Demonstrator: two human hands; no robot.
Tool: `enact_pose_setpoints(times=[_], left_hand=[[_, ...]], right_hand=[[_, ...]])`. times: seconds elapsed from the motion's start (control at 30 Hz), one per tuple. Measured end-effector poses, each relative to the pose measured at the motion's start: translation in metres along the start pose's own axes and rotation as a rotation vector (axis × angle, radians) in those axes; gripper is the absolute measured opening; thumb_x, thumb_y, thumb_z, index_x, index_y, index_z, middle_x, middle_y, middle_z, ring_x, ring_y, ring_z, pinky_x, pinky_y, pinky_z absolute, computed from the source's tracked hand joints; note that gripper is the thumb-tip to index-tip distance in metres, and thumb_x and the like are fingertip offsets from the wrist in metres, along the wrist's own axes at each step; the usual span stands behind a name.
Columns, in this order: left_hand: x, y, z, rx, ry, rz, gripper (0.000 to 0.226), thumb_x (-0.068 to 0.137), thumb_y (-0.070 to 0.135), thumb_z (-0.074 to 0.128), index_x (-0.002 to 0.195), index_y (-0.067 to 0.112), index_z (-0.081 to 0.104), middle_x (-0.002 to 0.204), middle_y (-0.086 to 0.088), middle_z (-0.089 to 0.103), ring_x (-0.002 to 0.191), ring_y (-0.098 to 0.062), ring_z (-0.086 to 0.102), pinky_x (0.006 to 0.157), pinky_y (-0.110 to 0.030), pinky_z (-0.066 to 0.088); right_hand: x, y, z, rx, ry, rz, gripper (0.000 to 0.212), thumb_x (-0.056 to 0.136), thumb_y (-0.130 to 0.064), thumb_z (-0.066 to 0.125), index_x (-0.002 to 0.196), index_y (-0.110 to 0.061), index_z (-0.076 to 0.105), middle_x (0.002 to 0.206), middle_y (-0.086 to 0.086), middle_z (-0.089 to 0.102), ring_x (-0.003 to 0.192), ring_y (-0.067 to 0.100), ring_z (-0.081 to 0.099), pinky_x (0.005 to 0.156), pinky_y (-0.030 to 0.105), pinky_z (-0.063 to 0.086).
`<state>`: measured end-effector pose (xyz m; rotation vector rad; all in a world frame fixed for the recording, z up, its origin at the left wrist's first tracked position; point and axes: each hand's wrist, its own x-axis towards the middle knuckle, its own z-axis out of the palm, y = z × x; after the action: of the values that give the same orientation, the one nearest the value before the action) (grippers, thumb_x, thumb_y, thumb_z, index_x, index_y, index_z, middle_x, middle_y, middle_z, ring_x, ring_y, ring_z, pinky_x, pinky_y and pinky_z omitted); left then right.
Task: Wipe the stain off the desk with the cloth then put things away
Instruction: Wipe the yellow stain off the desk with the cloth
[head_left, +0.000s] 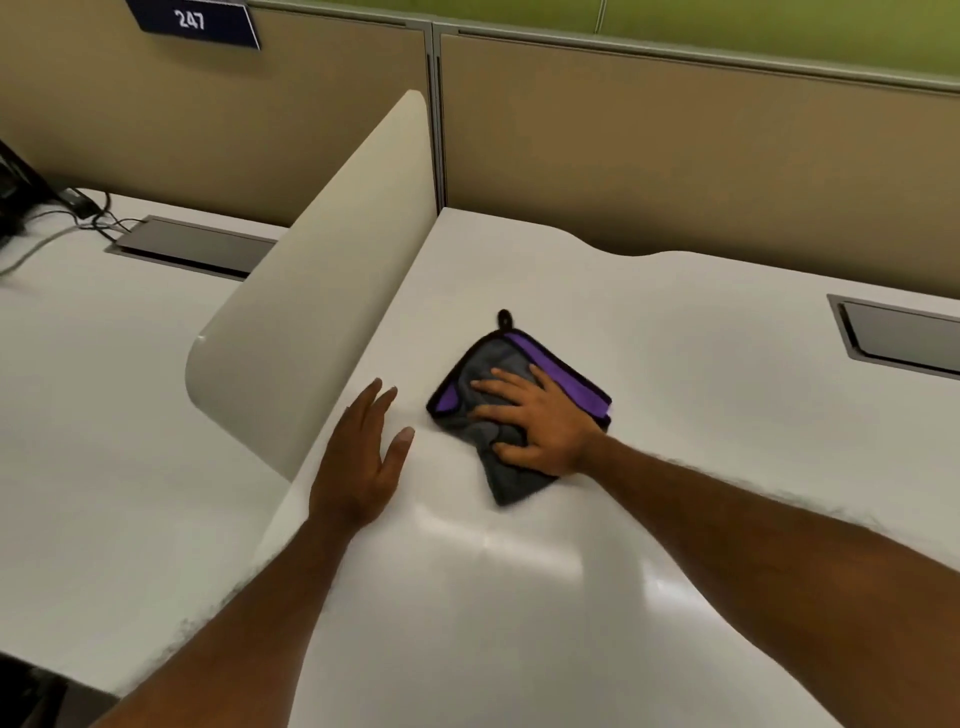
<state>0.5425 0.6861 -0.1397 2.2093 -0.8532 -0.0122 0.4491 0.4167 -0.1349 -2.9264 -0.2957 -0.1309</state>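
Note:
A folded grey cloth (501, 480) with purple lining and a black hanging loop lies on the white desk (701, 415). My right hand (535, 421) presses flat on top of the cloth, fingers spread, pointing left. My left hand (366, 462) rests flat on the desk just left of the cloth, fingers apart, holding nothing, close to the divider. I see no stain on the desk; whatever is under the cloth is hidden.
A cream curved divider (322, 291) stands at the desk's left edge. Beyond it is a neighbouring desk with a cable hatch (192, 247) and black cables (52, 208). Another grey hatch (904, 332) sits at the right. Tan partition walls (675, 145) run behind.

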Motion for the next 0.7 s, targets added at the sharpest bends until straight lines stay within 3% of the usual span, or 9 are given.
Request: enact_pose_setpoints(times=[0.07,0.17,0.23,0.33,0.4,0.47,0.57,0.63,0.7], left_hand=[[-0.007,0.001,-0.001,0.023,-0.004,-0.005,0.064,0.094,0.059,0.031,0.148,0.023,0.037,0.158,0.006,0.030,0.145,-0.009,0.027,0.118,-0.033,0.027],[-0.014,0.005,-0.001,0.005,0.011,-0.006,0.065,0.094,0.059,0.032,0.148,0.022,0.036,0.158,0.005,0.030,0.146,-0.009,0.026,0.117,-0.029,0.024],[-0.019,0.006,-0.002,-0.082,0.043,-0.008,0.063,0.095,0.055,0.037,0.148,0.021,0.036,0.158,0.004,0.030,0.146,-0.009,0.027,0.118,-0.033,0.027],[-0.026,0.004,-0.004,-0.196,0.133,-0.031,0.061,0.096,0.050,0.038,0.146,0.017,0.038,0.155,-0.001,0.036,0.144,-0.014,0.032,0.117,-0.041,0.031],[-0.031,0.003,-0.007,-0.230,0.158,-0.060,0.061,0.095,0.052,0.037,0.145,0.017,0.039,0.154,-0.002,0.037,0.143,-0.014,0.033,0.116,-0.042,0.032],[-0.036,0.004,-0.009,-0.239,0.129,-0.071,0.065,0.094,0.058,0.036,0.146,0.020,0.038,0.155,0.001,0.035,0.144,-0.012,0.031,0.117,-0.038,0.031],[-0.046,0.007,-0.012,-0.211,0.061,-0.070,0.070,0.091,0.065,0.034,0.146,0.022,0.038,0.157,0.004,0.032,0.144,-0.006,0.027,0.115,-0.018,0.024],[-0.050,0.011,-0.013,-0.170,0.039,-0.085,0.069,0.090,0.062,0.034,0.146,0.023,0.038,0.158,0.005,0.030,0.141,-0.002,0.026,0.108,-0.004,0.018],[-0.053,0.014,-0.013,-0.114,0.023,-0.068,0.067,0.090,0.060,0.034,0.146,0.023,0.039,0.157,0.006,0.031,0.142,-0.004,0.027,0.110,-0.013,0.021]], right_hand=[[0.005,-0.006,0.000,0.018,0.062,0.338,0.064,0.083,-0.065,0.035,0.141,-0.039,0.044,0.159,-0.004,0.029,0.149,0.022,0.016,0.116,0.061,0.007],[0.033,-0.055,0.005,-0.010,0.025,0.762,0.071,0.085,-0.072,0.029,0.149,-0.041,0.026,0.164,0.003,0.010,0.150,0.031,-0.001,0.111,0.067,-0.006],[0.043,-0.094,0.011,-0.033,-0.035,0.713,0.076,0.085,-0.076,0.025,0.151,-0.040,0.019,0.164,0.006,0.003,0.149,0.037,-0.008,0.109,0.070,-0.010],[0.023,-0.131,0.018,-0.026,-0.063,0.374,0.075,0.083,-0.076,0.021,0.150,-0.041,0.025,0.164,0.006,0.009,0.150,0.035,-0.005,0.111,0.068,-0.011],[-0.004,-0.126,0.017,-0.029,-0.081,0.168,0.069,0.086,-0.073,0.030,0.148,-0.041,0.029,0.163,0.002,0.013,0.151,0.029,-0.002,0.113,0.065,-0.012],[-0.033,-0.102,0.010,-0.027,-0.068,0.146,0.066,0.086,-0.071,0.035,0.146,-0.042,0.034,0.163,-0.003,0.016,0.151,0.023,0.001,0.114,0.066,-0.008],[-0.066,-0.067,-0.002,0.006,0.040,0.546,0.069,0.082,-0.073,0.028,0.144,-0.044,0.036,0.162,-0.004,0.019,0.151,0.022,0.006,0.111,0.070,0.001],[-0.069,-0.062,-0.006,-0.020,0.028,0.866,0.068,0.085,-0.073,0.029,0.147,-0.043,0.029,0.163,-0.001,0.013,0.150,0.027,0.002,0.112,0.069,-0.003],[-0.056,-0.080,-0.006,-0.047,-0.019,1.031,0.074,0.086,-0.076,0.025,0.150,-0.041,0.021,0.164,0.003,0.006,0.150,0.032,-0.004,0.110,0.071,-0.006]])
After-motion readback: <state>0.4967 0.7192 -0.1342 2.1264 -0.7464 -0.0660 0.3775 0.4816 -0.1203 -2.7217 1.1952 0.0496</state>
